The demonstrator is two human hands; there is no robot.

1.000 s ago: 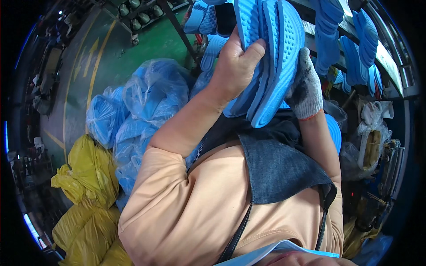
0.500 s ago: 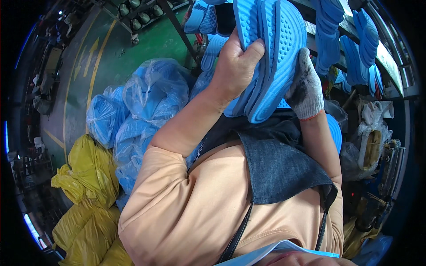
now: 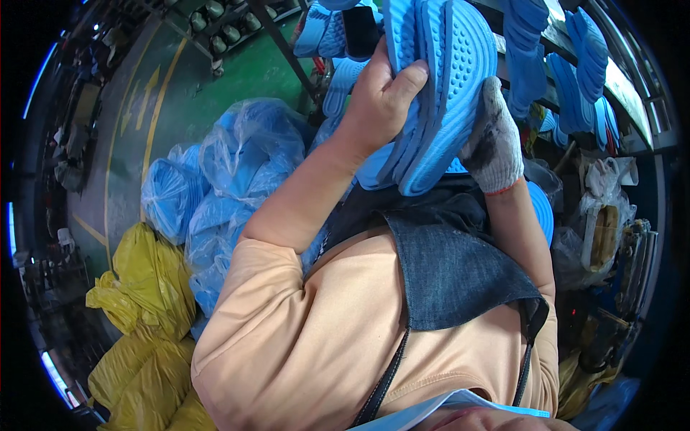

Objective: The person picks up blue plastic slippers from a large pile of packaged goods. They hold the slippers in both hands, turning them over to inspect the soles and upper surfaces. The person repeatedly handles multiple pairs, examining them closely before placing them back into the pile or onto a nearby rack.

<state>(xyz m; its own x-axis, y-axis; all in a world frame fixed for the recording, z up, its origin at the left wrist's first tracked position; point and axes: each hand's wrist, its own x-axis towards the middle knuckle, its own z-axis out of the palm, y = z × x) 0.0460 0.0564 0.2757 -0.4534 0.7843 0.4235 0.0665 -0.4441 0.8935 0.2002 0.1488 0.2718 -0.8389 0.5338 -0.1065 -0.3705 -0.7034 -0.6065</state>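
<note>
Several blue shoe soles [image 3: 456, 79] with bumpy tops and wavy ridged sides stand on edge as a stack between my hands. My bare left hand [image 3: 384, 100] is closed on the stack's left side, thumb lying across the edge. On the right side, my right hand [image 3: 496, 136], in a grey-white knitted glove with dark stains, presses against the outer sole; most of its fingers are hidden behind. More blue soles [image 3: 374, 169] lie below the stack by my dark apron. A dark phone-like rectangle [image 3: 361, 32] sits among soles just beyond my left hand.
Blue soles [image 3: 525, 65] are stacked on a rack at the upper right. To the left stand clear bags [image 3: 251, 151] of blue pieces and yellow sacks [image 3: 147, 287] on the floor. A wheeled metal rack [image 3: 226, 32] stands far left. Plastic wrap [image 3: 604, 194] hangs at the right.
Both hands keep their hold on the sole stack, which has barely shifted. The surroundings have moved slightly in the picture.
</note>
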